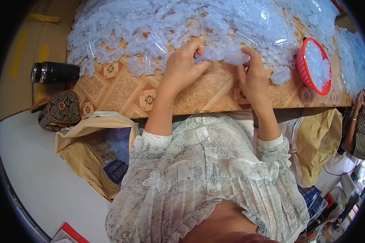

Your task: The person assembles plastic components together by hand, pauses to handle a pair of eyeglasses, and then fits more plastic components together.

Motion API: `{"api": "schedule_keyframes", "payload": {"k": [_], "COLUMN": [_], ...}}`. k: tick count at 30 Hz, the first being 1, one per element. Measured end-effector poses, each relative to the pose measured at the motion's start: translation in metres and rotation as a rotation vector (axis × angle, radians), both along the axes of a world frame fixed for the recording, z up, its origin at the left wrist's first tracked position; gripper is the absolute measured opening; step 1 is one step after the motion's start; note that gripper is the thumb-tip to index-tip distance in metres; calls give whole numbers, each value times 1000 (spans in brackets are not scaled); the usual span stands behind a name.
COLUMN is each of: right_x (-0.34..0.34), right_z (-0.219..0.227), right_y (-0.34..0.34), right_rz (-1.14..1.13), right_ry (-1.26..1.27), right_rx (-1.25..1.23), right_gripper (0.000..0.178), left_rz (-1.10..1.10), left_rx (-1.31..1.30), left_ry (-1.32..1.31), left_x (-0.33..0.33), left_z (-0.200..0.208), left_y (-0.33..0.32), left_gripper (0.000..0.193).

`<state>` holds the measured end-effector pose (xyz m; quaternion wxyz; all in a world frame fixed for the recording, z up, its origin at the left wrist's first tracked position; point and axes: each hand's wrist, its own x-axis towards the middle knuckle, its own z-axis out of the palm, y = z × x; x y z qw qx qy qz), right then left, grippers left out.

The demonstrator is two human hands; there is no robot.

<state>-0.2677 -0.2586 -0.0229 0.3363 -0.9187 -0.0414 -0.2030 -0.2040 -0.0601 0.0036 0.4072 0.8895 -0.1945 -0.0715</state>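
Observation:
Between my two hands, just above the near part of the table, is a row of clear plastic pieces [223, 53], perhaps short tubes or caps. My left hand [182, 65] is closed on the left end, thumb and fingers pinching it. At the right end, my right hand [253, 75] grips with thumb and curled index finger. A large heap of similar clear plastic parts [158, 20] covers the far side of the table [198, 91], with loose pieces lying around both hands. Small round rings or caps [273, 54] are scattered right of my right hand.
A red plastic basket [301, 65] of clear parts stands tilted at the right. Leftward lie a black flask [56, 73] and a brown patterned pouch [63, 111]. Open paper sacks [75, 156] flank me below the table edge. Another person's arm [351, 129] shows far right.

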Motion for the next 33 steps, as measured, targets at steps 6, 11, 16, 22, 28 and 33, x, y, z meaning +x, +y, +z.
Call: {"api": "schedule_keyframes", "payload": {"k": [6, 11, 16, 22, 28, 33], "right_x": [5, 12, 15, 15, 9, 10], "right_z": [9, 12, 14, -3, 7, 28], "right_y": [16, 17, 24, 30, 31, 38], "right_rz": [26, 44, 68, 189, 215, 303], "right_ry": [-86, -499, -517, -459, -244, -120], "right_rx": [196, -43, -1, 354, 364, 111], "right_gripper": [47, 53, 52, 44, 33, 43], "left_rz": [-40, -29, -197, -251, -213, -60], "left_rx": [-886, -1213, -1166, -1372, -1325, -1316], "left_ry": [550, 759, 866, 960, 832, 745], "left_x": [2, -4, -2, -1, -2, -11], "left_z": [-18, -12, -18, -26, -12, -2], "left_y": [1, -2, -1, -4, 2, 15], "left_gripper": [26, 33, 45, 45, 48, 40]}}
